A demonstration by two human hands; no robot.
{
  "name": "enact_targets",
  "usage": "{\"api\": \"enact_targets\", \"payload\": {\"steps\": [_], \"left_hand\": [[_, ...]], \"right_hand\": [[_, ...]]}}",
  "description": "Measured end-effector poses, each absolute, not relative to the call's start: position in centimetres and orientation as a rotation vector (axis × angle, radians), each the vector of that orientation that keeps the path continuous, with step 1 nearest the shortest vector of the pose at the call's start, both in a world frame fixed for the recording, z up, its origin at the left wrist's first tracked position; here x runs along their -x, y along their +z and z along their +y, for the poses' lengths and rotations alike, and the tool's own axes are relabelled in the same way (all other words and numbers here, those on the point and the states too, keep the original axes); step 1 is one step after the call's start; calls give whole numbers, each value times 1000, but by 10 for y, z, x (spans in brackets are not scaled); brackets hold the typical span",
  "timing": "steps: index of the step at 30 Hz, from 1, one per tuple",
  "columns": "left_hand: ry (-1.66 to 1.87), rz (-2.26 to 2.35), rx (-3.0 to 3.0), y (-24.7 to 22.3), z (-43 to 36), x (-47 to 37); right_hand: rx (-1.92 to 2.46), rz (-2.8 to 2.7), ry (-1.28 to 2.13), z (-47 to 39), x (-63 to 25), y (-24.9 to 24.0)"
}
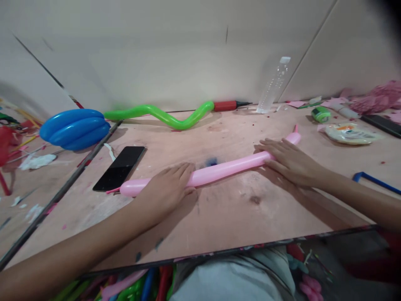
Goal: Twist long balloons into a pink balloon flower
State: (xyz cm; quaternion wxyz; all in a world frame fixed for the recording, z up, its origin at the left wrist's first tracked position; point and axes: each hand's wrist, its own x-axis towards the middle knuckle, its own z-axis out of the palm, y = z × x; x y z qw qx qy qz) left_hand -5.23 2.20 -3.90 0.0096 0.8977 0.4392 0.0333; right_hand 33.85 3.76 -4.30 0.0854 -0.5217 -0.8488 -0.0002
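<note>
A long pink modelling balloon (225, 168) lies slantwise across the table, inflated, with a thin tail at its left end and a short tip at its right end. My left hand (171, 182) rests flat over its left part, fingers stretched out and thumb on the near side. Over the right part lies my right hand (286, 161), palm down, its fingers extended across the balloon and not wrapped round it. The undersides of both palms are hidden. Just beyond the balloon's left end is a black phone (120, 168).
Along the wall, a bent green balloon (169, 119) joins a red hand pump (224, 105). Blue balloons (75, 129) sit left. A clear bottle (273, 88), green tape-like roll (321, 114), plastic packet (349, 134) and blue strip (376, 182) are right. The table's edge (219, 253) is near me.
</note>
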Motion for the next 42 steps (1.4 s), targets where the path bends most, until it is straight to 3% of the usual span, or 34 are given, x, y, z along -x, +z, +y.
{"api": "enact_targets", "payload": {"steps": [11,15,22,28,42], "left_hand": [[157,1499,-2689,-16,7,96],[145,1474,-2635,-8,3,88],[217,1351,-2667,-6,-5,49],[200,1346,-2836,-10,9,36],[304,1167,-2736,-26,17,34]], "right_hand": [[1691,-2423,-230,54,-397,-26],[1577,-2296,-186,54,-355,-20],[896,-2793,-25,21,-215,-12],[1010,-2826,-171,23,-181,-25],[1091,-2813,-33,25,-184,-32]]}}
